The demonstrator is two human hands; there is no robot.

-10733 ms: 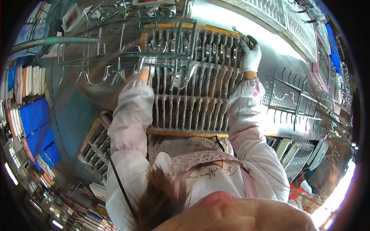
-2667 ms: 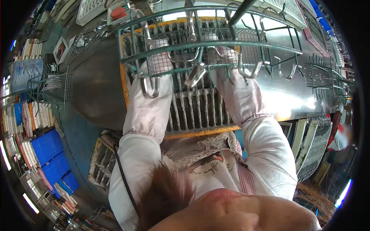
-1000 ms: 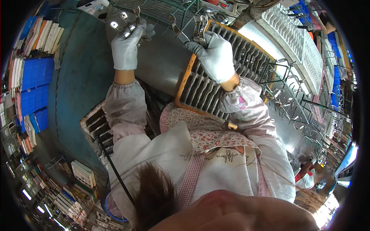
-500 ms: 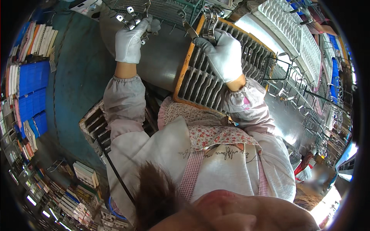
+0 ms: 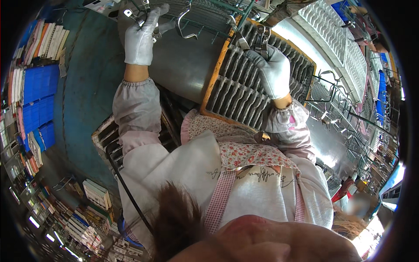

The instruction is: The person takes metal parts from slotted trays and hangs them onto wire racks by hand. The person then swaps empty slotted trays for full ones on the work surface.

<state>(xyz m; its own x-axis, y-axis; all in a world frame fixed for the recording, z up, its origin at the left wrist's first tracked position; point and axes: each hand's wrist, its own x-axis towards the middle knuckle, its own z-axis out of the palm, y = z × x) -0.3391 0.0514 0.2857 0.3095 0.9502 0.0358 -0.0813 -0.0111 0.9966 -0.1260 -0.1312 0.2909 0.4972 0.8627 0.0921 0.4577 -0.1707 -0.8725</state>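
Observation:
My left hand (image 5: 139, 43), in a white glove, is at the upper left beside a green wire rack (image 5: 209, 12). Several shiny metal pieces with holed ends (image 5: 135, 17) are in its grip, while some of its fingers reach toward the rack. Just right of those fingers, a wavy metal piece (image 5: 185, 24) hangs at the rack, apart from the hand. My gloved right hand (image 5: 276, 74) is closed round a bunch of similar curved metal pieces (image 5: 262, 38) above a slotted tray. A flatter metal piece (image 5: 239, 36) sticks out to its left.
The orange-framed tray (image 5: 214, 72) has rows of wavy grey slots. A long pale slotted rack (image 5: 334, 46) stands at upper right. Wire racks with hooked metal pieces (image 5: 336, 115) are at right. Blue boxes (image 5: 40, 96) are stacked at left. Another person's arm (image 5: 371, 41) shows at far upper right.
My left hand has moved left and up, away from the wavy piece that was at its fingers and now hangs at the rack. My right hand has shifted slightly right with its metal pieces.

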